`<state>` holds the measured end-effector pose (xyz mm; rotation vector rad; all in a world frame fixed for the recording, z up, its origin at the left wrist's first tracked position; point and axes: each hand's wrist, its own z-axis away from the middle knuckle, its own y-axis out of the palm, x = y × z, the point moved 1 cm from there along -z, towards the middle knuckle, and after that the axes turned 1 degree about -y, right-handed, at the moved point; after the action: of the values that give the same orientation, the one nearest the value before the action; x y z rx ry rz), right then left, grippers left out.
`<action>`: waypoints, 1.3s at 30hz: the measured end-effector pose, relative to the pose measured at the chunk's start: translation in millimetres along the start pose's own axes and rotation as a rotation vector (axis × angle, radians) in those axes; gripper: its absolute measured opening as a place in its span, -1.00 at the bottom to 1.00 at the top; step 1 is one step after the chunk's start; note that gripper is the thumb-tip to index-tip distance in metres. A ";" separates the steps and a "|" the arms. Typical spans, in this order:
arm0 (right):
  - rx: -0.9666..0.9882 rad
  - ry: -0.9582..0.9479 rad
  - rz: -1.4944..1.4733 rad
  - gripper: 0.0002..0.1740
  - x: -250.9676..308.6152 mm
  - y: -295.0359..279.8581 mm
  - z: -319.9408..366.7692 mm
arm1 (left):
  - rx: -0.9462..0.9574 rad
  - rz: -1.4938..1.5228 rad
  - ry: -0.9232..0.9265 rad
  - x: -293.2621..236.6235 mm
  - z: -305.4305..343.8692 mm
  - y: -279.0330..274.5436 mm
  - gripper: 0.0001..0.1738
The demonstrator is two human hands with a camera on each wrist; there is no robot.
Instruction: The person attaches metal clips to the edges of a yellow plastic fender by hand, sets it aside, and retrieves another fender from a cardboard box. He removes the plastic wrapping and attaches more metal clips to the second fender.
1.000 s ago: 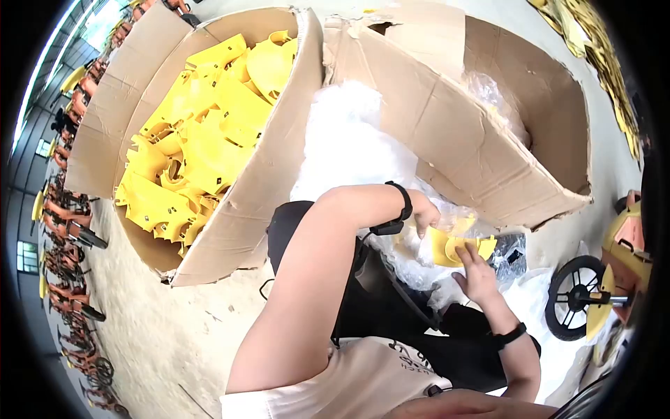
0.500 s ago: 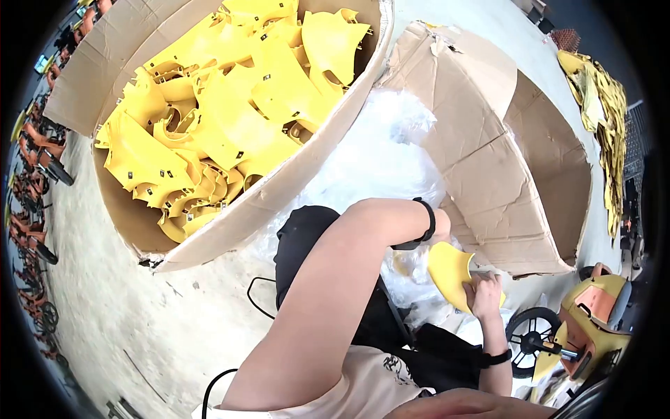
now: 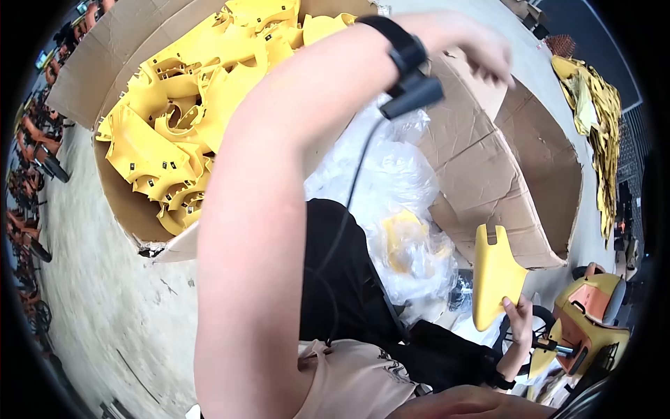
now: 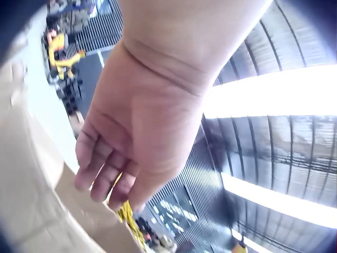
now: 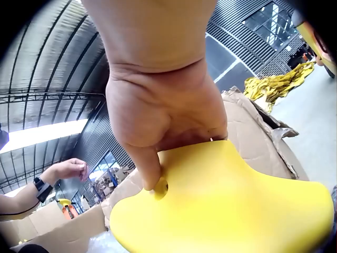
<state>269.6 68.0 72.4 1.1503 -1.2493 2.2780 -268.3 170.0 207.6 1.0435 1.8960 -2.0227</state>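
A curved yellow plastic panel (image 3: pixel 497 283) with a notched narrow end stands roughly upright in front of the person at the right. My right hand (image 3: pixel 518 322) grips its lower right edge. In the right wrist view the thumb presses on the panel's face (image 5: pixel 226 205) beside a small hole, while the other fingers are hidden behind it. Raised high and apart from the panel, my left hand (image 3: pixel 485 56) overlaps the right cardboard box in the head view. Its fingers hang loosely curled with nothing in them, as the left wrist view of the hand (image 4: pixel 137 126) shows.
Yellow panels (image 3: pixel 150 143) fill a large carton (image 3: pixel 115 199) at the left. Clear plastic wrap (image 3: pixel 401 178), with yellow pieces inside, lies between it and another carton (image 3: pixel 474 164). A yellow-orange vehicle (image 3: pixel 590 314) stands close at the right.
My left hand has left the yellow panel and swung up and away. The right hand has lifted the panel off the plastic wrap and turned it upright, toward the right.
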 end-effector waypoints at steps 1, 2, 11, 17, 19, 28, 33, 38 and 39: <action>-0.037 -0.021 -0.069 -0.71 -2.4 2.4 6.1 | -0.241 -0.012 -0.085 41.4 11.7 -26.8 -0.62; -0.031 -0.029 -0.100 -0.70 -0.1 4.0 10.1 | -0.492 -0.220 -0.169 143.3 -2.6 -49.1 -0.59; -0.036 -0.029 -0.173 -0.68 10.8 23.3 0.7 | -0.165 -0.742 -0.666 220.0 142.6 0.4 -0.19; -0.077 -0.053 -0.167 -0.68 1.8 25.4 6.9 | -0.116 -0.702 -0.494 213.2 197.1 -24.1 -0.52; -0.089 -0.056 -0.161 -0.69 -0.6 25.7 10.2 | -0.203 -0.584 -0.473 226.7 227.9 -33.1 -0.50; -0.082 -0.103 -0.189 -0.72 0.4 24.4 17.3 | -0.487 -0.541 -0.712 212.9 288.8 -33.2 -0.39; -0.079 -0.101 -0.181 -0.74 -5.4 21.4 24.8 | -0.378 -0.539 -0.842 198.9 274.8 -34.6 -0.43; -0.188 -0.222 -0.021 -0.77 15.2 26.8 32.3 | -0.330 -0.877 -0.974 172.6 253.0 -30.3 -0.59; -0.192 -0.217 0.034 -0.77 26.0 27.4 32.8 | -0.240 -1.030 -1.037 157.9 240.8 -33.4 -0.53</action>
<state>253.6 22.8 86.5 1.3406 -1.5399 2.0442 -491.3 3.2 126.9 -1.1058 1.9883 -1.9071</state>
